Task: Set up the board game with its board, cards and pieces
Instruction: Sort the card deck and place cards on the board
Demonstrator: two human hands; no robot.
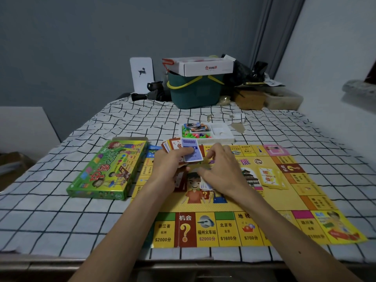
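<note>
The fan of cards (186,152) is held above the far-left part of the board (270,202), a blue card on top. The left hand (168,166) grips the fan, thumb pressed across the blue card. The right hand (221,166) sits just beside it, fingers curled at the blue card's edge; whether it pinches that card cannot be determined. A yellow card stack (271,178) lies on the board's right half. The board lies flat on the checked sheet (50,216). The green game box (105,171) lies to its left, and the white tray (222,137) of coloured pieces sits behind it.
</note>
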